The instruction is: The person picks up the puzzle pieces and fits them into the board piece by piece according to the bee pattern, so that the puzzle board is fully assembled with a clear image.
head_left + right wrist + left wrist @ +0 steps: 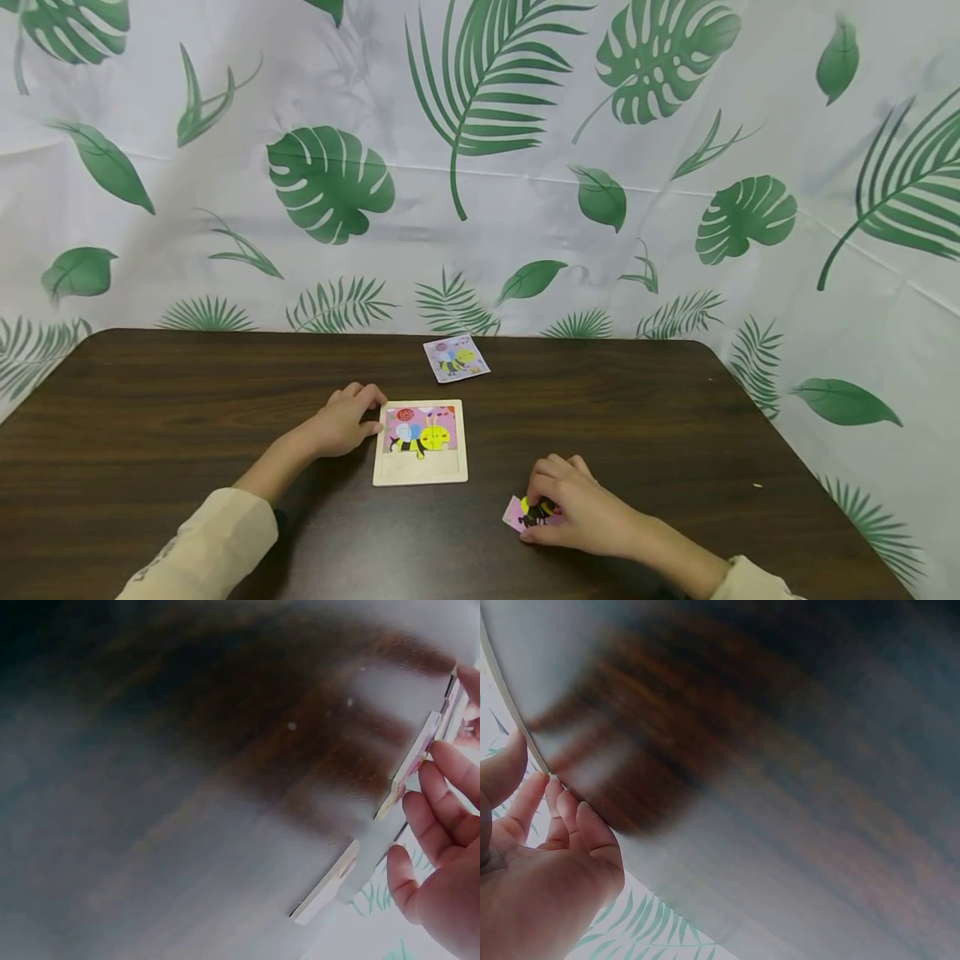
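Note:
A square wooden puzzle board [420, 469] lies on the table, its upper part filled with pieces of a bee picture [423, 429] and its lower strip bare wood. At the board's left edge and upper left corner rests my left hand [341, 423], thumb and fingertips touching it. To the right and nearer me, my right hand [581, 504] pinches a puzzle piece [540, 510] in pink, yellow and black between thumb and fingers. In the right wrist view, overlapping puzzle pieces [409, 765] show edge-on by the fingertips; the hand covers part of them.
A printed card [456, 358] with the same bee picture lies behind the board near the far edge of the dark wooden table [225, 392]. A leaf-patterned cloth [517, 242] hangs behind the table. A tiny yellow bit [757, 485] lies at the right.

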Tool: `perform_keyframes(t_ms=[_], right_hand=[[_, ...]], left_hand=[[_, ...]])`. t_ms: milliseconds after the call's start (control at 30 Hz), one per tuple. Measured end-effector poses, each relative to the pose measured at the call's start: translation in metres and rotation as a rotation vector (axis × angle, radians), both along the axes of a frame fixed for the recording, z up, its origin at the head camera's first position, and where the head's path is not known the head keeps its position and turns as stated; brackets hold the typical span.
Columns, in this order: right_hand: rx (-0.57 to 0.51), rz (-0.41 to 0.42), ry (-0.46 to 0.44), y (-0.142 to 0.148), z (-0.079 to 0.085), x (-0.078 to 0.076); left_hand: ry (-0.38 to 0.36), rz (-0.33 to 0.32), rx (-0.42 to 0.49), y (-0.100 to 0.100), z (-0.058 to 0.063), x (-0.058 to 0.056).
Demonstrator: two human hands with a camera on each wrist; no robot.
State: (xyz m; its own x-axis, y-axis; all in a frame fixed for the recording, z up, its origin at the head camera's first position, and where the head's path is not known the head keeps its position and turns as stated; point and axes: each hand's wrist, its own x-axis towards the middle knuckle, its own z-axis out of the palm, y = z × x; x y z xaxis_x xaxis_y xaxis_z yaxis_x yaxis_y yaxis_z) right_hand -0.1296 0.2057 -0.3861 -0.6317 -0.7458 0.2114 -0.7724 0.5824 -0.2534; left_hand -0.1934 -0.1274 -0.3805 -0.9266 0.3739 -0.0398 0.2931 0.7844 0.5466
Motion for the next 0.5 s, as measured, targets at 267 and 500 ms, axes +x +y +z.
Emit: perform_keyframes(t_ms=[267,500], right_hand=[[0.007,0.026,0.009,-0.0019,0.0012,-0.0029],[0.002,0.058,-0.021,-0.0029,0.0025,-0.0068]], left_hand=[[0.004,0.000,-0.001,-0.0010,-0.0002,-0.0005],[0.013,-0.008,0.004,-0.0005,-0.0010,-0.0002]])
